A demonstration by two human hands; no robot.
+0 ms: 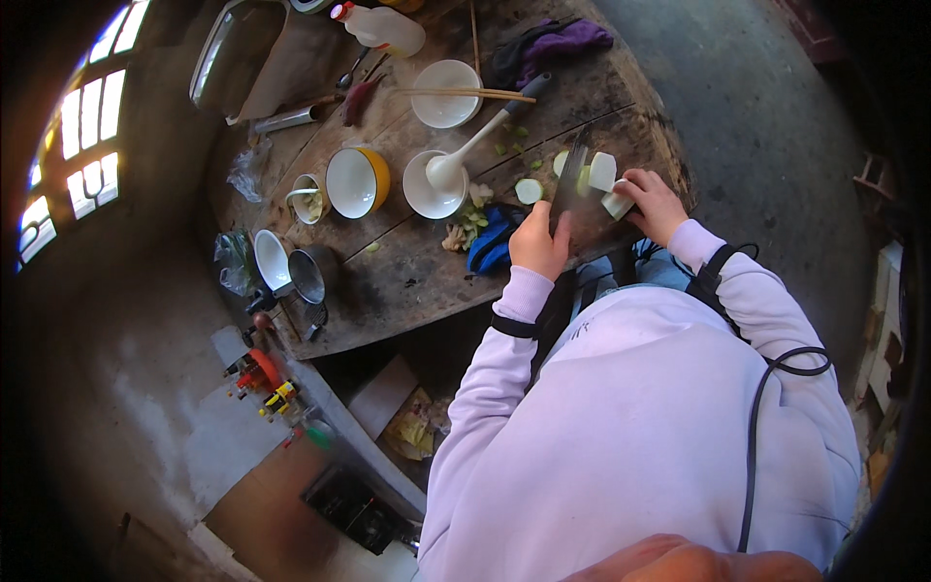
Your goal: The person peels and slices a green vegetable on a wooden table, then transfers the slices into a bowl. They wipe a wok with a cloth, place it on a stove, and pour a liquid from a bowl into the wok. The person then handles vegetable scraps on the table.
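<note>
My left hand (540, 240) grips the handle of a kitchen knife (570, 178), whose broad dark blade points away from me and looks blurred. Right of the blade, my right hand (656, 205) has its fingertips on a pale green-skinned vegetable piece (617, 201). A larger white-fleshed chunk (603, 172) lies against that piece, just beyond my fingers. On the blade's left side rests a round vegetable slice (529, 191). Another slice (560, 163) sits partly behind the blade. The knife hides part of the cutting spot.
Left of my hands are a blue cloth item (496, 238), ginger (457, 236), a white bowl with a ladle (445, 172) and a yellow bowl (380, 182). Chopsticks (465, 93) span another white bowl (442, 115). A purple cloth (564, 49) lies near the wooden table's (407, 291) far edge.
</note>
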